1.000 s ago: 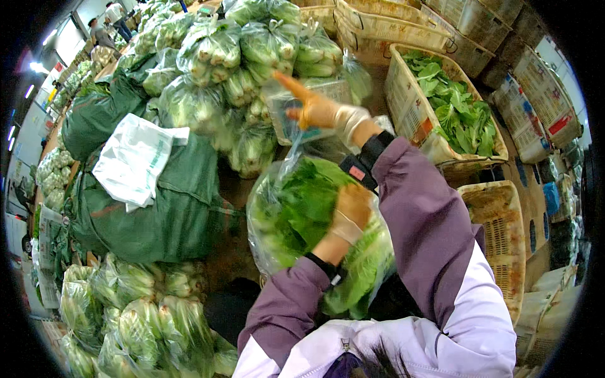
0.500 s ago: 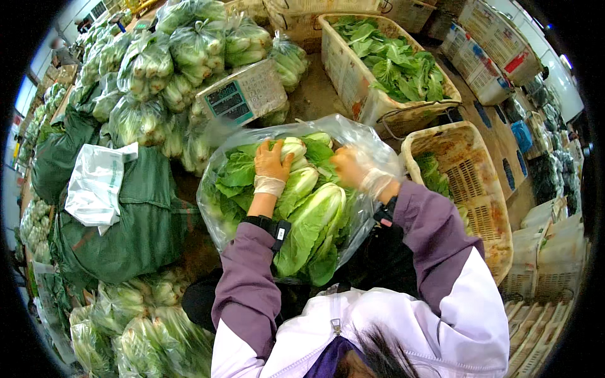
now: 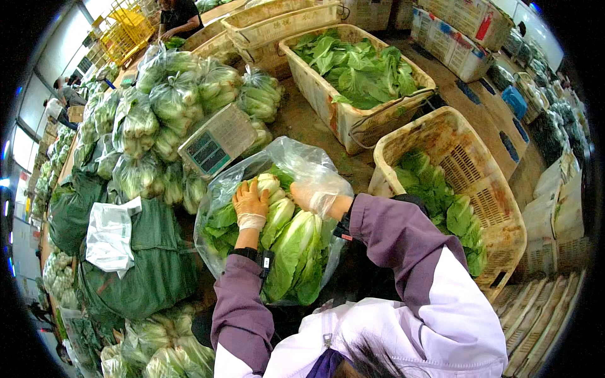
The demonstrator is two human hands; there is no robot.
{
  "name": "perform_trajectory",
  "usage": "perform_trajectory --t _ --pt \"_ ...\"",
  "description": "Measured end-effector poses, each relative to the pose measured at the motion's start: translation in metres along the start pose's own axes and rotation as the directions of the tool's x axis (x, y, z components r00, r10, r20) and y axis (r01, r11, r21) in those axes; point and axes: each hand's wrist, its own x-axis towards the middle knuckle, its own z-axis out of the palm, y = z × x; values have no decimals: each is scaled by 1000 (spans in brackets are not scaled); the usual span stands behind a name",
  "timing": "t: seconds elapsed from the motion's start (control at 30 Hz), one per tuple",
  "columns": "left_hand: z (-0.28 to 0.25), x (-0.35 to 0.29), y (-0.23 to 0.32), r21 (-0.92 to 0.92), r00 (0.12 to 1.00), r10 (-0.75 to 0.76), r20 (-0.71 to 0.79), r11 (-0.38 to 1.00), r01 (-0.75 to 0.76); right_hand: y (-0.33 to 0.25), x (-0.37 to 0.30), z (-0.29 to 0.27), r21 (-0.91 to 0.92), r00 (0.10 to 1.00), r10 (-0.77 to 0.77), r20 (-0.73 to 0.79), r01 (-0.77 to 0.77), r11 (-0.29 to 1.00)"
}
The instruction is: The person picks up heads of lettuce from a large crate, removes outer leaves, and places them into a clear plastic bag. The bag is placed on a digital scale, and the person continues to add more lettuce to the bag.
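Note:
A clear plastic bag (image 3: 295, 155) in front of my body holds several leafy green cabbage heads (image 3: 295, 242) with pale ribs. My left hand (image 3: 251, 205), in an orange glove, lies with spread fingers on the leaves at the bag's left side. At the upper right of the same bag, my right hand (image 3: 310, 196) reaches down beside the heads, against the plastic. Its fingertips are hidden among the leaves and the bag, so whether it grips anything does not show.
Right of me stands a worn crate (image 3: 504, 208) with more cabbage heads; beyond it, another crate (image 3: 343, 120) is full of loose leaves. A scale (image 3: 217, 140) stands past the bag. Filled bags (image 3: 176, 101) pile up at left, near a green sack (image 3: 148, 277) with white plastic bags (image 3: 110, 236) on it.
The view has shifted, bringing more of the right crate into sight. My right hand, blurred before, has come closer to my left hand and lower into the bag. My left hand stays on the leaves.

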Motion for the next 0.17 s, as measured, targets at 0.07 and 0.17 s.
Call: perform_trajectory --t 0.07,0.17 --pt "-4 -2 -3 -23 1000 14 20 1000 -14 -31 8 -27 -44 961 -69 267 84 996" --pt "-12 3 10 -133 999 36 -1 990 -36 -39 36 -88 -137 928 -328 -176 307 942"
